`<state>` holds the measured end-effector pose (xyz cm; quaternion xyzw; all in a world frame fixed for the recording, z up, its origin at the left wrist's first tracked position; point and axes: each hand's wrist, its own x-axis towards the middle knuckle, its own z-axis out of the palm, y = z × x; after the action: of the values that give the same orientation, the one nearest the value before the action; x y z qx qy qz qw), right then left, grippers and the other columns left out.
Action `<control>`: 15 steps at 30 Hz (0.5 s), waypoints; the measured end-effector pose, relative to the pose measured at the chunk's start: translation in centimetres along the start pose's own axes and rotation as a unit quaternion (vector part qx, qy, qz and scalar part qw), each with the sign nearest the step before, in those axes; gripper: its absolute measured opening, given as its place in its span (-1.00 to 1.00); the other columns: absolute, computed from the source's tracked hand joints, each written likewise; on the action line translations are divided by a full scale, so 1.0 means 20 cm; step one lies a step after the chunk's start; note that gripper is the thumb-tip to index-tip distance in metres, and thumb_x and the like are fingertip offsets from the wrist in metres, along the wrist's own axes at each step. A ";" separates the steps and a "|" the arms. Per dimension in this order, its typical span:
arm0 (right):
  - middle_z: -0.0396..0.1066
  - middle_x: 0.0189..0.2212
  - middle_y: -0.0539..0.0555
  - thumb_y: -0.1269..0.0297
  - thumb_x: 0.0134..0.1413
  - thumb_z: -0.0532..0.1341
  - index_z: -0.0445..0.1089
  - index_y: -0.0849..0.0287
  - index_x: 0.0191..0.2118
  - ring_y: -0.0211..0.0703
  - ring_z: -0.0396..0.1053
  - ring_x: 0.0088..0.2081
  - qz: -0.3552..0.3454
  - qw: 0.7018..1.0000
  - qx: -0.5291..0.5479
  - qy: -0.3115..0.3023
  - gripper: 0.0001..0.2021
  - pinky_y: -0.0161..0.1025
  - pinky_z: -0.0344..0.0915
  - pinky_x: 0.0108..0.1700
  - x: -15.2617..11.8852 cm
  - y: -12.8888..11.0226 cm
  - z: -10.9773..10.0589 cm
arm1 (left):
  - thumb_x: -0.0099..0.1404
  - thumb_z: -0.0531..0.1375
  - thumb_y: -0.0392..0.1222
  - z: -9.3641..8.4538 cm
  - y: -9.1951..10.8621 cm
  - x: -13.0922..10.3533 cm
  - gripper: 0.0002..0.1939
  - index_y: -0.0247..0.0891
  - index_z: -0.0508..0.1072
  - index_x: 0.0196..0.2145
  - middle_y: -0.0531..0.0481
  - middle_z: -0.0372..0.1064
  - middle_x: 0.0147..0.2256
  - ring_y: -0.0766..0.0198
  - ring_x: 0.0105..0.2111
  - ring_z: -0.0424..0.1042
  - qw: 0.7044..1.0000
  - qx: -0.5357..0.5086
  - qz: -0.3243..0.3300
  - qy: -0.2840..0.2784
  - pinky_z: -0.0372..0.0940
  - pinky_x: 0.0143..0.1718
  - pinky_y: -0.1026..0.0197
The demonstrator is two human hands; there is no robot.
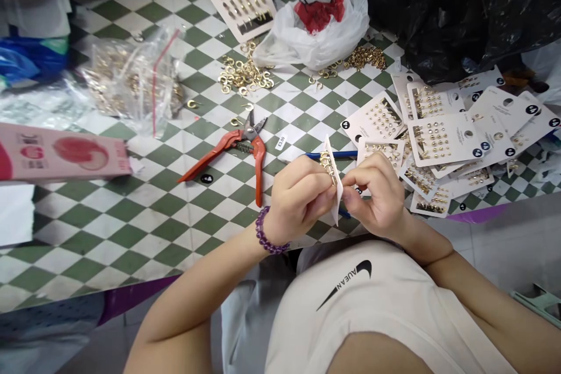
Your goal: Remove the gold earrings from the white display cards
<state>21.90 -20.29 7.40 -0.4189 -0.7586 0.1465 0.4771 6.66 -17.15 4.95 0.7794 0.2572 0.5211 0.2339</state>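
Observation:
My left hand (pixel 300 196), with a purple bead bracelet (pixel 265 234) at the wrist, grips a white earring card (pixel 336 187). The card stands nearly edge-on to me, gold earrings (pixel 326 162) along its left face. On the other face, my right hand (pixel 377 194) is closed in a pinch, fingertips against the card; anything tiny between them is hidden. Behind the card lies a blue pen (pixel 346 154). Orange-handled pliers (pixel 258 158) rest with jaws apart to the left of my hands.
Earring cards (pixel 445 139) overlap in a heap at right. Gold hooks (pixel 243 76) and small gold pieces (pixel 368 58) lie loose farther back, near a white plastic bag (pixel 284 41). Zip bags (pixel 131 82) and a pink box (pixel 65 152) are at left. Black plastic (pixel 456 11) covers the back right.

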 end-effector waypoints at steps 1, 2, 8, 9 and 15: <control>0.26 -0.45 0.03 0.38 0.19 0.12 0.26 0.21 -0.28 -0.26 0.17 -0.38 -0.002 1.000 -0.002 0.000 -0.97 -0.25 0.19 -0.32 0.00 0.00 0.00 | 0.31 0.08 -0.31 0.00 0.00 0.00 -0.89 -0.26 0.29 -0.40 0.03 0.24 -0.50 0.37 -0.51 0.23 1.000 0.003 0.005 0.002 0.23 -0.51 0.30; 0.26 -0.45 0.03 0.38 0.19 0.12 0.25 0.21 -0.28 -0.25 0.17 -0.38 -0.005 1.000 -0.004 0.000 -0.97 -0.25 0.18 -0.32 0.00 0.00 0.00 | 0.32 0.08 -0.31 0.00 0.00 0.00 -0.89 -0.25 0.29 -0.40 0.03 0.24 -0.50 0.37 -0.52 0.23 1.000 0.005 0.009 0.003 0.23 -0.52 0.30; 0.21 -0.48 0.04 0.38 0.22 0.08 0.24 0.20 -0.32 -0.23 0.13 -0.39 -0.027 0.999 -0.019 0.008 -0.92 -0.24 0.15 -0.35 -0.02 0.01 0.01 | 0.31 0.08 -0.31 0.01 0.01 0.01 -0.88 -0.24 0.27 -0.41 0.02 0.25 -0.51 0.35 -0.51 0.22 1.000 0.000 0.006 -0.014 0.24 -0.50 0.28; 0.21 -0.48 0.04 0.38 0.22 0.08 0.25 0.20 -0.32 -0.23 0.14 -0.39 -0.025 0.999 -0.015 0.012 -0.92 -0.24 0.15 -0.35 -0.02 0.01 0.01 | 0.32 0.06 -0.31 0.01 0.02 0.01 -0.87 -0.24 0.27 -0.41 0.02 0.25 -0.52 0.35 -0.52 0.22 1.000 -0.003 -0.001 -0.020 0.24 -0.50 0.28; 0.28 -0.45 0.01 0.35 0.20 0.12 0.32 0.17 -0.32 -0.28 0.21 -0.39 0.044 0.998 0.027 0.025 -0.92 -0.26 0.20 -0.32 -0.04 0.01 -0.02 | 0.36 -0.02 -0.27 0.00 0.02 0.03 -0.82 -0.23 0.25 -0.43 0.06 0.23 -0.54 0.36 -0.52 0.21 0.998 -0.038 -0.042 -0.031 0.21 -0.49 0.28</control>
<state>22.45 -20.81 7.07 -0.4421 -0.7229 0.1773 0.5006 7.01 -17.04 5.66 0.7743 0.2624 0.4960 0.2926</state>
